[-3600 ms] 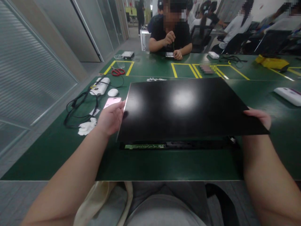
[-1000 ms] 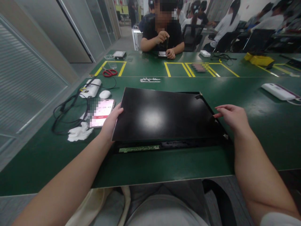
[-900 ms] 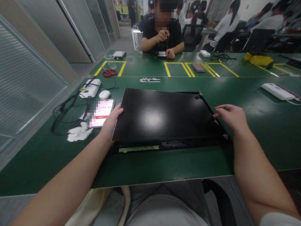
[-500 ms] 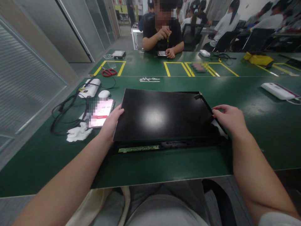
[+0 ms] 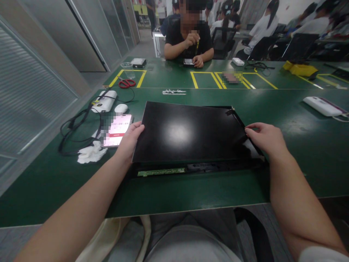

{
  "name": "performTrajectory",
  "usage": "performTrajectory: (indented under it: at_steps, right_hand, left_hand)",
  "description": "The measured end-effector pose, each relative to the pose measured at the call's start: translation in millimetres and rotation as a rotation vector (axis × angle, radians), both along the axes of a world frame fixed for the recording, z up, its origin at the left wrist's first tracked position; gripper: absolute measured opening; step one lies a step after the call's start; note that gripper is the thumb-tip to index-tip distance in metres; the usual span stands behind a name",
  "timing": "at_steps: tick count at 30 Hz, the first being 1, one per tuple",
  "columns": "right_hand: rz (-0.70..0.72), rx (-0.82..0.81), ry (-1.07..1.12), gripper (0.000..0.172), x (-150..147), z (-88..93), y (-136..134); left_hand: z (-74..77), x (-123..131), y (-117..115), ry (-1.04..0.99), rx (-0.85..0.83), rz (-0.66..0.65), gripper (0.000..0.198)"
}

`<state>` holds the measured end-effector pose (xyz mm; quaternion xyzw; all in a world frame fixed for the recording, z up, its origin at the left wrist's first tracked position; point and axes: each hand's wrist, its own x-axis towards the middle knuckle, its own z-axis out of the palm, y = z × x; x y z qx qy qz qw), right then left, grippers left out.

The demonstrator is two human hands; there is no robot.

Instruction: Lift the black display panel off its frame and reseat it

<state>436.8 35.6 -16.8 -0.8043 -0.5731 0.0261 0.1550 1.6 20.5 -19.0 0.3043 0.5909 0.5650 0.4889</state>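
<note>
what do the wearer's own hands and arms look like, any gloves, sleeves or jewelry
Both the left hand and right hand are bare, with no gloves, rings, watch or bracelet visible. Both forearms are uncovered. A pale sleeve shows above the right elbow; the left sleeve is out of view.

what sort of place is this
Probably a shared electronics workroom: a long green table marked with yellow tape, a dark panel with a green circuit board by its near edge, and a co-worker handling a small device.
</note>
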Motion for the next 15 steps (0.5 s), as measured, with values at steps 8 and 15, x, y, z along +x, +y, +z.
performTrajectory:
  at_steps: [8,15]
  right_hand:
    - [0.016,-0.002,-0.014,0.031,0.3,0.0,0.5]
    - [0.024,-0.033,-0.02,0.031,-0.5,1.1,-0.4]
  left_hand:
    - [-4.1,-2.1,0.7,0.007,0.01,-0.02,0.026]
    - [-1.8,0.6,-0.4,0.024,-0.001,0.0,0.021]
